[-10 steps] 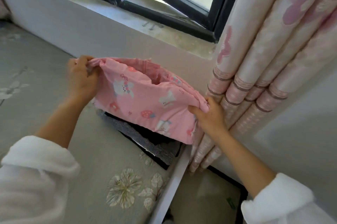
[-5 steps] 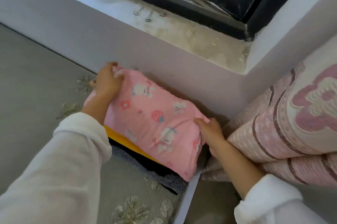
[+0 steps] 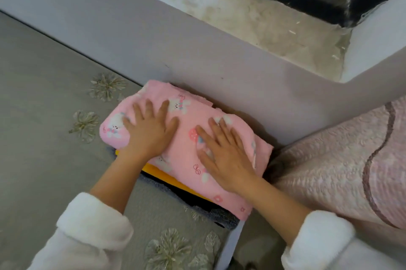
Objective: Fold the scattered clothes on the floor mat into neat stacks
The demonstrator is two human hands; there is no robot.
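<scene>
- Pressed flat with the left hand (image 3: 149,131), fingers straight and spread, on the left half of the folded pink garment (image 3: 189,114), centre of frame.
- Pressed likewise with the right hand (image 3: 224,153), open, palm down, on the right half.
- Topped a stack: yellow layer (image 3: 158,172) and dark grey layer (image 3: 211,210) beneath, on the floor mat (image 3: 44,127), against the wall (image 3: 153,39), beside the curtain (image 3: 329,171) at right.
- Probably needed: even downward pressure, palms smoothing outward to the corners, edges squared over the yellow layer, no shove sideways.

Head camera looks steeply down, close above.
</scene>
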